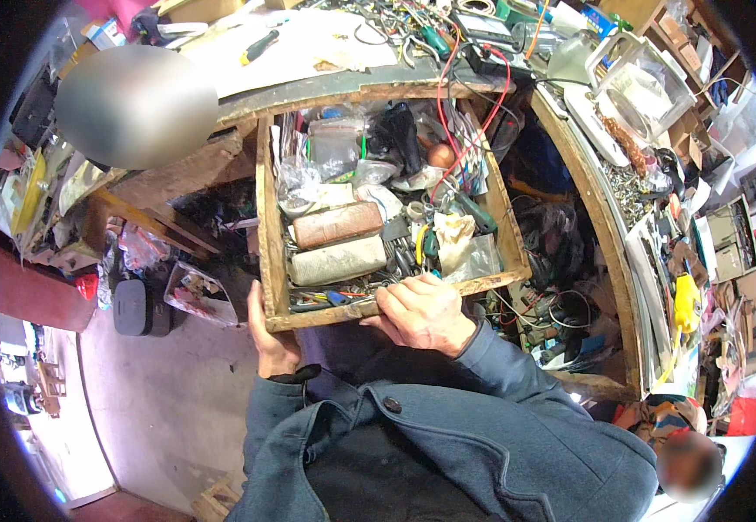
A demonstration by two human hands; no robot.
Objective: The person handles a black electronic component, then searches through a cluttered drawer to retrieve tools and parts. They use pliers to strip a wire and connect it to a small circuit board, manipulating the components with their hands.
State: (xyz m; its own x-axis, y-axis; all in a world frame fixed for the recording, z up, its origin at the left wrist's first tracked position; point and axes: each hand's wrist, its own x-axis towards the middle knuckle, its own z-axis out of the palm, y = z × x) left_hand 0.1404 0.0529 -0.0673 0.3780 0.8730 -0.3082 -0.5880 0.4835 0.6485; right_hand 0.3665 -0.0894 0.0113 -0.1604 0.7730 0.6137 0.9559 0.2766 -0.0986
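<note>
A wooden drawer point(498, 280), pulled out from under the workbench, stands in front of me, full of odds and ends. My right hand point(426, 315) grips the middle of its front board, fingers curled over the top edge. At the front left corner, my left hand point(273, 339) holds the drawer from the side; its thumb is hard to make out. Inside lie a reddish-brown oblong block or case point(337, 226), a pale oblong one point(339, 261) in front of it, clear plastic bags point(334, 148), a black object point(406, 139) and several small tools along the front.
On the benchtop point(308, 65) lie a screwdriver point(260, 47), cables and tools. Red wires point(440, 104) hang down into the drawer's back right. A curved wooden bench edge point(608, 252) runs along my right. To the left, a white bin point(201, 294) and a dark case point(132, 306) stand on the floor.
</note>
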